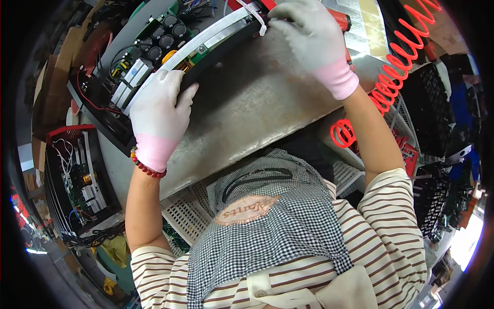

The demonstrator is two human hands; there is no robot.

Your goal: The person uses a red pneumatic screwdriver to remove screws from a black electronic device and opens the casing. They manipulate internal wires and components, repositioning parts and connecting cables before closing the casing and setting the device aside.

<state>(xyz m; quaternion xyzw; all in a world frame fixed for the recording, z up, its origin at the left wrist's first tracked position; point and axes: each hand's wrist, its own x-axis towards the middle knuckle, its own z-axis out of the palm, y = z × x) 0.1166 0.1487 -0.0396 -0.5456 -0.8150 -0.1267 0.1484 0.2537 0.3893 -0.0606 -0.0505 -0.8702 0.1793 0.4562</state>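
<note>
An open electronic unit with a long silver metal rail and black side panel lies tilted across the bench. Inside it are a green circuit board, several black round capacitors and a yellow wire coil. My left hand, in a white glove with a pink cuff, grips the unit's near left edge, thumb apart. My right hand, gloved alike, is at the unit's far right end beside a white strap. Its fingers are bent together; what they hold, if anything, is hidden.
A metal bench lies beneath the unit. Behind my right hand is a red tool, with a red coiled hose hanging at the right. Another open black unit stands at the left. White perforated baskets sit below the bench.
</note>
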